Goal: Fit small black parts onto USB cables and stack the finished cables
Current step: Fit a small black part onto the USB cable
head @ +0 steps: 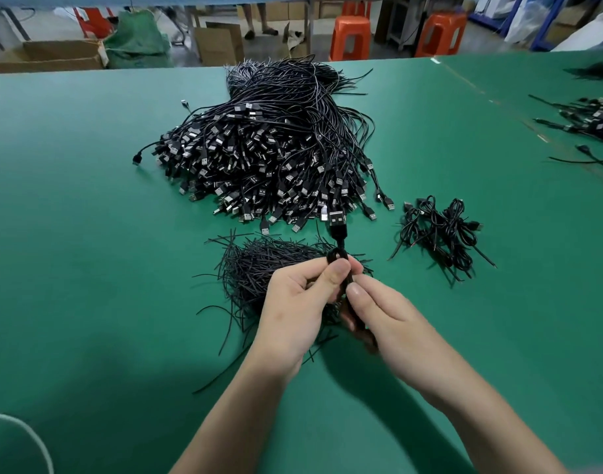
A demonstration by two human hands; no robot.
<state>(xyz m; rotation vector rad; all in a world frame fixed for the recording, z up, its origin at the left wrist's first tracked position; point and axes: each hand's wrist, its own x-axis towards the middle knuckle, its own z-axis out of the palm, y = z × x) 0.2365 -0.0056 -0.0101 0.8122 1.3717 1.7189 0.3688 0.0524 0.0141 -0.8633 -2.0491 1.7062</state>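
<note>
USB cable (338,224), folded into a tight bundle, is held upright just below the middle of the frame, its plug pointing up and away from the person. The left hand (298,302) pinches the top of the bundle, thumb pressed over the looped wire, while its other fingers (305,273) curl round behind. The right hand (390,314) pinches the bundle lower down with thumb and curled fingers (358,290); what lies under that palm is hidden.

Directly beneath the hands, on the green bench (87,234), lies a loose pile of thin black strands (255,268), some straying toward the lower left. Above it, at the centre of the frame, sits a large heap of USB cables (276,148), plugs fanned toward the person and wires trailing to the far edge. To the right of the held cable, apart from the heap, a small stack of coiled cables (437,230) rests on the bench. More cables (594,114) lie at the right edge. Orange stools (349,37) and cardboard boxes (53,54) stand beyond the bench, and a white cord (29,436) curves across the lower left corner.
</note>
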